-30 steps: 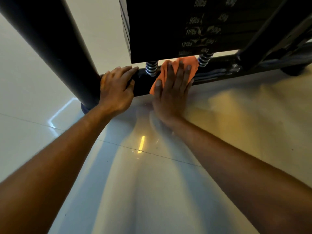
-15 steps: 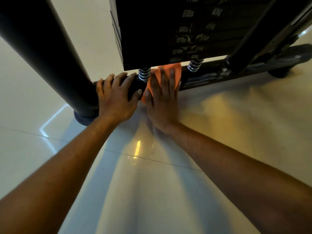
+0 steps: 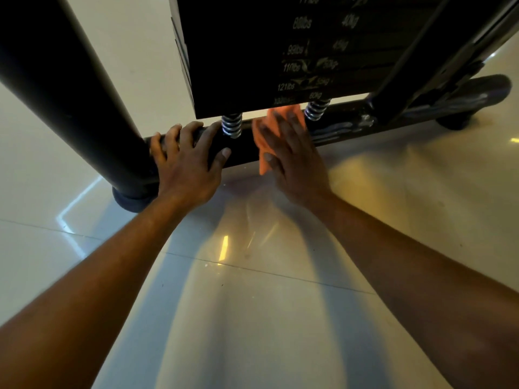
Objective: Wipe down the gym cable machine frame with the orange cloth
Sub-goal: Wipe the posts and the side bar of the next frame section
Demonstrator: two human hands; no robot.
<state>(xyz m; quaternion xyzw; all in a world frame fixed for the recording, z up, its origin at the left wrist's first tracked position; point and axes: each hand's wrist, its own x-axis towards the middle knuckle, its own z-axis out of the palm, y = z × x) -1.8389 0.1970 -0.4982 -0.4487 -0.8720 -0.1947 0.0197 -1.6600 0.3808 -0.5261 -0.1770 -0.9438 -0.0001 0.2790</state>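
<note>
Right now the fingers (image 3: 276, 127) of the right hand (image 3: 295, 161) lie straight and a little spread, flat on top of the orange cloth (image 3: 264, 147). They push the cloth down on the black bottom bar (image 3: 244, 153) of the gym machine. The cloth sits under the fingers and palm. It peeks out at the fingertips, at 12 o'clock from the hand, and hangs over the front of the bar past the thumb, at about 8 o'clock. The hand does not pinch the cloth; it just presses on it.

At 9 o'clock from the cloth, well apart from it, the left hand (image 3: 185, 161) rests on the same bar. Its fingers bend gently over the top and its thumb lies on the front face. It holds no cloth.

Between the two hands stands a shiny spring (image 3: 232, 125). A second spring (image 3: 316, 108) stands just beside the cloth, at 2 o'clock from the right hand. Both springs sit under the black weight stack (image 3: 280, 51), which has numbers on it. A thick black post (image 3: 70, 94) leans up at 10 o'clock from the left hand, touching the bar's end. Both arms reach over the shiny pale floor (image 3: 252, 318).
</note>
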